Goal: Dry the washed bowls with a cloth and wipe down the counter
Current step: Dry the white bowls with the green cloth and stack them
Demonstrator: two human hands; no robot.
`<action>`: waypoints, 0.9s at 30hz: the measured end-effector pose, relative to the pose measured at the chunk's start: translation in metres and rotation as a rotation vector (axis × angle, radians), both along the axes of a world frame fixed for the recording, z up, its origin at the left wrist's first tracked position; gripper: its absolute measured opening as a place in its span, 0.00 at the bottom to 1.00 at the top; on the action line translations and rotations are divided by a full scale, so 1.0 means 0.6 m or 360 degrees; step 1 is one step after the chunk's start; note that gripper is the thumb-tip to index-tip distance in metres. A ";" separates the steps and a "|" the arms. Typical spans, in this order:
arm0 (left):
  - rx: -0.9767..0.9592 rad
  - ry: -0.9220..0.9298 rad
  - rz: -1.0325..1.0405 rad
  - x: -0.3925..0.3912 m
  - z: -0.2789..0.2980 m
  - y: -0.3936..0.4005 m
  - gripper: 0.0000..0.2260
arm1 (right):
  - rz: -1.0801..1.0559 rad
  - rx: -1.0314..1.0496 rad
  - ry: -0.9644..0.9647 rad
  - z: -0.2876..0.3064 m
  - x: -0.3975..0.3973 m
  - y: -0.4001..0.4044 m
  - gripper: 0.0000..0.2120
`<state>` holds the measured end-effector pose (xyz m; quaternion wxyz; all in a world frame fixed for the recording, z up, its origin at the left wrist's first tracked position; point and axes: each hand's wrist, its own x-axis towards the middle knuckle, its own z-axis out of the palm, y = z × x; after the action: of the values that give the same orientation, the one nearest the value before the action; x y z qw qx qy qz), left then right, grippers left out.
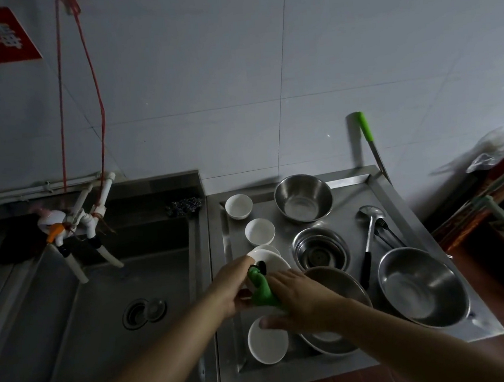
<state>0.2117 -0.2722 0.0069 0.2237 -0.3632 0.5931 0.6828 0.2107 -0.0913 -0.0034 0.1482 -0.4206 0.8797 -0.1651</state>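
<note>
steel counter [350,209], empty bowls [303,198]

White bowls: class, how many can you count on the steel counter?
5: one at the back left, one just in front, one held by the left hand with another rim behind it, one nearest. More may be hidden.

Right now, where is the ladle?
In the head view the ladle lies on the steel counter right of the hands, between the stacked small steel bowls and the large steel bowl.
</note>
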 end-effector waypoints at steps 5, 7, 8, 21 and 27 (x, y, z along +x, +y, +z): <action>-0.0154 0.0104 -0.0120 0.005 0.010 0.005 0.08 | -0.0145 -0.0432 -0.0517 0.015 -0.007 0.007 0.18; -0.0198 0.0196 -0.0075 0.004 0.005 0.013 0.09 | -0.0217 -0.0397 -0.0368 0.004 -0.011 -0.009 0.18; -0.0246 0.0248 -0.0070 0.002 0.002 0.015 0.10 | -0.0247 -0.0329 -0.0270 -0.003 -0.010 -0.016 0.20; 0.0068 0.0055 -0.0736 -0.005 -0.003 -0.035 0.09 | 0.0453 -0.0095 0.0476 -0.065 -0.015 0.056 0.15; 0.0305 0.0179 -0.0097 0.029 -0.073 0.045 0.12 | -0.0215 -0.0339 0.0421 -0.090 0.003 0.032 0.11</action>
<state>0.2293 -0.2453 -0.0371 0.2445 -0.2832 0.5475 0.7485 0.2123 -0.0721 -0.0572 -0.0257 -0.3920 0.8953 -0.2101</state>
